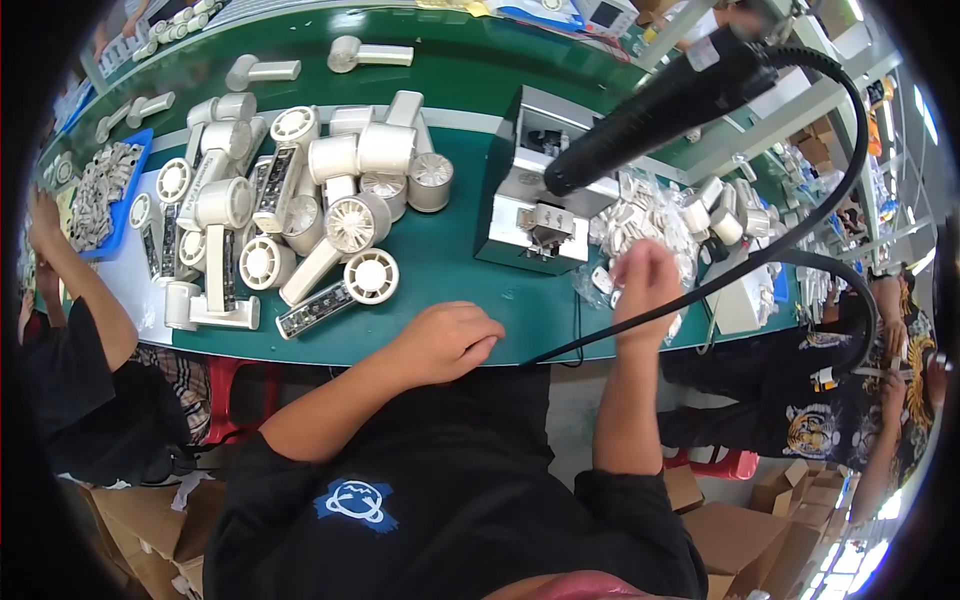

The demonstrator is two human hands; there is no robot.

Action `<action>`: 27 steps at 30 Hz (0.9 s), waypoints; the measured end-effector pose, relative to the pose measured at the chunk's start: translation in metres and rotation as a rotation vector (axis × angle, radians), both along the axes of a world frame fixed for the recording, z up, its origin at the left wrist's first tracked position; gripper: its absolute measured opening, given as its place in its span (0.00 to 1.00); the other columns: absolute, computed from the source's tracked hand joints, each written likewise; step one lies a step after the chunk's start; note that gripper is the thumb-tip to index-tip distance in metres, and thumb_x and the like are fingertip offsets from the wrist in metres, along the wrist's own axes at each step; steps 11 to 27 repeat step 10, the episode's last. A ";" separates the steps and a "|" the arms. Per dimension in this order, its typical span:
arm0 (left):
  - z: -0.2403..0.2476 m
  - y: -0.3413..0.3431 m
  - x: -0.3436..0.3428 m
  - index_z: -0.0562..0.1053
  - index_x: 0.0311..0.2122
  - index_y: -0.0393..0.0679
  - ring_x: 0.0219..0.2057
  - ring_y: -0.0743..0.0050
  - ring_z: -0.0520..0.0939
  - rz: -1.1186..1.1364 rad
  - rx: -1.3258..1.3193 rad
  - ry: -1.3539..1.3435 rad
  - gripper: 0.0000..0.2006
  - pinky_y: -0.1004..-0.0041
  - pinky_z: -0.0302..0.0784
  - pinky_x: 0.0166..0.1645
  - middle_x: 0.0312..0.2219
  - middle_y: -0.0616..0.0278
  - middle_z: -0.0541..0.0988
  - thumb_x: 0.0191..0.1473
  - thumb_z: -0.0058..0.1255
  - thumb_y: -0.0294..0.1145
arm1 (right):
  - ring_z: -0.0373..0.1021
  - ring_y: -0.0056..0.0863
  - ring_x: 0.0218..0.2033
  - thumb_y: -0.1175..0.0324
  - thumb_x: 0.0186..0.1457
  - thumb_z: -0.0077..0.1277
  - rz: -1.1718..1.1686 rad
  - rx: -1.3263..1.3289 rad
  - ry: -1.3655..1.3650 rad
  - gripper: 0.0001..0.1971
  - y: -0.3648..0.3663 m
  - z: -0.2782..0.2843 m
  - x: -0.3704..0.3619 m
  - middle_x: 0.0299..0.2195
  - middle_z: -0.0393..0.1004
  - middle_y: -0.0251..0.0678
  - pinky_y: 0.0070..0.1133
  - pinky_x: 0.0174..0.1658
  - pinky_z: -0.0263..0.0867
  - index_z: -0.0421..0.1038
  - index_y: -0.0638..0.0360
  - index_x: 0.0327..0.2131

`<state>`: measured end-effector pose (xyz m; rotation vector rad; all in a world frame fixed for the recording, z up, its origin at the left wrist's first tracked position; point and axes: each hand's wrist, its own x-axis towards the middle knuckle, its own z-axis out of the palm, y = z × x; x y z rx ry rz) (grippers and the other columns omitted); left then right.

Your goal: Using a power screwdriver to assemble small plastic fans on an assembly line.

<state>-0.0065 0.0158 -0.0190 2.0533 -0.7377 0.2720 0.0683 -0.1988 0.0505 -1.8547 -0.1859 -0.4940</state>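
Note:
My left hand point(450, 342) rests at the front edge of the green table, its fingers curled in and nothing visible in them. My right hand point(646, 285) is raised over a plastic bag of small white parts point(640, 215). Its fingers are bent together, and whatever they may hold is hidden. Left of the middle lies a heap of white handheld fans point(358, 223), some with their handles open and the inner parts showing. Between the heap and the bag stands a silver metal device point(530, 225). Above it hangs a black cylindrical tool point(660, 110) with a cable, resembling an electric screwdriver.
A black cable point(700, 292) crosses in front of my right wrist. At the left is a blue tray point(133, 195) of small parts, beside a co-worker's arm point(90, 270). More fans point(370, 55) lie on the green strip behind. Another person point(800, 385) is at the right.

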 end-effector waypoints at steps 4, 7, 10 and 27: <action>-0.004 0.002 0.002 0.72 0.29 0.40 0.29 0.59 0.74 -0.031 0.045 0.002 0.05 0.65 0.70 0.34 0.24 0.57 0.74 0.43 0.47 0.25 | 0.65 0.16 0.23 0.73 0.53 0.46 0.092 0.019 -0.118 0.06 0.022 0.047 0.049 0.23 0.69 0.30 0.13 0.28 0.62 0.69 0.66 0.31; -0.005 0.003 0.002 0.72 0.30 0.41 0.29 0.59 0.75 -0.033 0.012 0.008 0.06 0.66 0.70 0.34 0.24 0.58 0.74 0.43 0.47 0.25 | 0.67 0.18 0.26 0.74 0.52 0.46 0.238 -0.186 -0.149 0.06 0.031 0.049 0.083 0.26 0.71 0.32 0.14 0.31 0.63 0.70 0.67 0.32; -0.009 0.003 0.002 0.73 0.32 0.42 0.30 0.60 0.75 0.012 -0.007 0.076 0.07 0.67 0.71 0.36 0.25 0.57 0.75 0.44 0.48 0.26 | 0.69 0.20 0.28 0.74 0.51 0.48 0.224 -0.341 -0.129 0.08 0.030 0.052 0.094 0.27 0.72 0.34 0.17 0.32 0.64 0.72 0.61 0.36; -0.009 0.003 0.002 0.73 0.32 0.42 0.30 0.60 0.75 0.012 -0.007 0.076 0.07 0.67 0.71 0.36 0.25 0.57 0.75 0.44 0.48 0.26 | 0.69 0.20 0.28 0.74 0.51 0.48 0.224 -0.341 -0.129 0.08 0.030 0.052 0.094 0.27 0.72 0.34 0.17 0.32 0.64 0.72 0.61 0.36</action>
